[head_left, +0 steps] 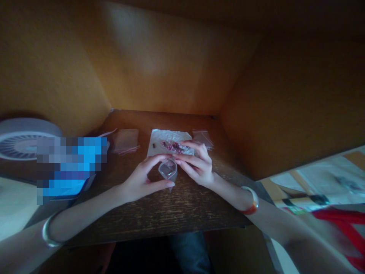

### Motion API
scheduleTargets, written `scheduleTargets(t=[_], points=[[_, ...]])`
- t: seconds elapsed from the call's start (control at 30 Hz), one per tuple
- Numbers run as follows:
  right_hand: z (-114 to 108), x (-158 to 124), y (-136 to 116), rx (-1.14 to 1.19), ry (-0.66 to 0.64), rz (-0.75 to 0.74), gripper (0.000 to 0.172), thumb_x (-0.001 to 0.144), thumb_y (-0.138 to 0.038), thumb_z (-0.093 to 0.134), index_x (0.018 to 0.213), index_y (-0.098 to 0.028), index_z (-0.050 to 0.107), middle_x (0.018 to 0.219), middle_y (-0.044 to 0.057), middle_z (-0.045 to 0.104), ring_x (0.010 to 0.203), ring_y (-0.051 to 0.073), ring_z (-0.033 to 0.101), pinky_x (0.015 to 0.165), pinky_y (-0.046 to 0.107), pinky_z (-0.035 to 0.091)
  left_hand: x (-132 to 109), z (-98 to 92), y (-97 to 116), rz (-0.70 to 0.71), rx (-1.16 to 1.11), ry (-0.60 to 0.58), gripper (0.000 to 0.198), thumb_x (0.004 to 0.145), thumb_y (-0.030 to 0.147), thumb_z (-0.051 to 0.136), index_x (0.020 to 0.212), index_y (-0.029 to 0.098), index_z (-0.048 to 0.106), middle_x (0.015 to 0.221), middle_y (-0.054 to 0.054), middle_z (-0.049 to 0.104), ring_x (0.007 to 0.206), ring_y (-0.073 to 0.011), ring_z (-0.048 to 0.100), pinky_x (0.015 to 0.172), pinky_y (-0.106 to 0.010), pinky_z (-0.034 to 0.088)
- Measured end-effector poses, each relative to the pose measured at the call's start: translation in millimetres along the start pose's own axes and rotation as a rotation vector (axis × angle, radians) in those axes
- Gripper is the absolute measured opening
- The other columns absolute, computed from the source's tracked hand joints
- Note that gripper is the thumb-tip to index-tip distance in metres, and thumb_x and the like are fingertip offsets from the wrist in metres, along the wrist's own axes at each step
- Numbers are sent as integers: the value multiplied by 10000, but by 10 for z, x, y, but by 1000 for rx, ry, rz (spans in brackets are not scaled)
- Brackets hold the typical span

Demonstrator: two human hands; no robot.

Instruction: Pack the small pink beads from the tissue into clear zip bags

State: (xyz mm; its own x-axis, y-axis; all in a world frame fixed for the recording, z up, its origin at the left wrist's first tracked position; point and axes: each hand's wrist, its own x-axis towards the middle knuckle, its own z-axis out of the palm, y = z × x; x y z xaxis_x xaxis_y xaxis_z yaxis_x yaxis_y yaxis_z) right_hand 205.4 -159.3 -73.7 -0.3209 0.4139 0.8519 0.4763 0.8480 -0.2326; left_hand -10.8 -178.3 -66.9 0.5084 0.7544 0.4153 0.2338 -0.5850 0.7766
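Wood desk (171,215), clear plastic bag (167,171) btwn L hand (141,180) & R hand (198,165)

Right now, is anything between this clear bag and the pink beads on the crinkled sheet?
Yes. Your right hand and left fingertips sit along the near edge of the crinkled sheet, between the clear bag and the pink beads.

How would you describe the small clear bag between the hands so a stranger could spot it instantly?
On the dark wooden desk, find the crinkled white sheet with pink beads. Just in front of it, the left hand and right hand hold a small clear plastic bag. Unlike the flat bags lying on either side of the sheet, this one is held up, puffed open.
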Motion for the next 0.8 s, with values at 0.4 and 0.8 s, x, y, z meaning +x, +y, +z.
scheduleTargets(t=[0.4,0.8], points=[[102,-15,219,-27,11,373,215,914,-230,522,1075,-225,665,1014,65,664,962,206,618,834,399,515,5,-13,-20,-42,-46,160,422,833,318,663,1219,211,532,1174,-88,642,1057,-213,624,959,-386,487],[221,-120,363,-359,-274,364,116,821,-286,678,895,-247,758,1072,97,637,981,278,585,827,457,496,6,7,0,83,158,302,637,747,248,755,1312,200,465,1305,-109,562,1201,-246,537,1052,-428,422]])
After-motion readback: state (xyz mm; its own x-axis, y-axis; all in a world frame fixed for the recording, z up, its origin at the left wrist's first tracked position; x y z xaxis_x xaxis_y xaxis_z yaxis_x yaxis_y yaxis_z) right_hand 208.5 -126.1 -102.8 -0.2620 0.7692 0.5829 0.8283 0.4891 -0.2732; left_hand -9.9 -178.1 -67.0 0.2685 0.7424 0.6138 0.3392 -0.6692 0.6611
